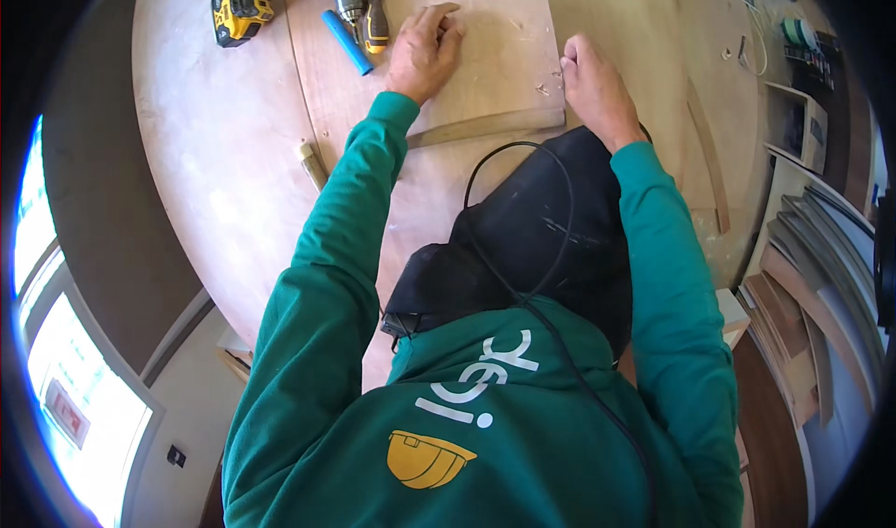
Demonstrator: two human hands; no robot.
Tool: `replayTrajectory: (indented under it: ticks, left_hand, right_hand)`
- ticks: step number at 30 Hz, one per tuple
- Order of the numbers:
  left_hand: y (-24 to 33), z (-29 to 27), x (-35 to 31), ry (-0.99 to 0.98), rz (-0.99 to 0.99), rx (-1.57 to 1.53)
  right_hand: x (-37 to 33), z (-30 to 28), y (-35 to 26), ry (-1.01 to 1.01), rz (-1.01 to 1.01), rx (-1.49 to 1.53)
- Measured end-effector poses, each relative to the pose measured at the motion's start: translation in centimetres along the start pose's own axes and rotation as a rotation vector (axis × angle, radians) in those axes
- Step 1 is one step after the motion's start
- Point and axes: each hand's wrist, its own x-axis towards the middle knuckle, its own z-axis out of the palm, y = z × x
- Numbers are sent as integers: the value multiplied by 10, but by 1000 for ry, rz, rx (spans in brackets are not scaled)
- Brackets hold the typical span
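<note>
While my left hand (425,54) lies half-curled, apparently empty, over the wooden panel (509,62), my right hand (595,90), loosely clenched with any contents hidden, sits just beside its right edge; the panel runs forward beyond view, long axis undeterminable.

Pale wooden panel (499,52), straight right edge, lying flat on a wooden worktop (644,34)
</note>
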Motion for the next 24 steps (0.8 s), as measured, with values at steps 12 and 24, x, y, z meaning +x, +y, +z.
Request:
replayTrajectory:
  ticks: [12,24]
  left_hand:
    - [8,8,-8,90,-81,23]
    - [11,11,-8,98,-56,-13]
  right_hand:
    - [-7,-5,13,85,-235,-99]
    - [-1,1,13,-88,-108,-98]
